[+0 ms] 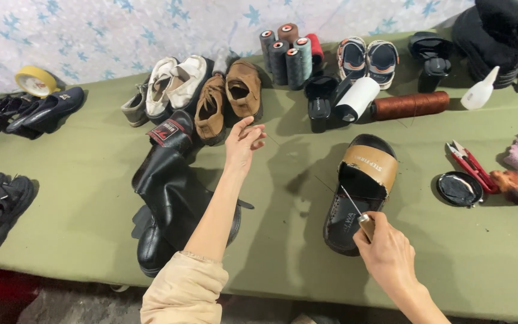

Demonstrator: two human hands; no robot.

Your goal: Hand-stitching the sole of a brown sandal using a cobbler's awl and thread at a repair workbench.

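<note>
Right hand [391,255] grips awl [360,217] with tip over slide sandal [361,189] near surface [289,252] front edge, thread apparently pulled taut by raised left hand [242,144], fingers pinched.

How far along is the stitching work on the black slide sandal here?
Done: nothing finished is visible; any seam is too small to tell. In hand: the right hand holds a wooden-handled awl over the black slide sandal with tan strap; the left hand is raised, apparently pulling thread. Left: the other shoes lie untouched.
</note>
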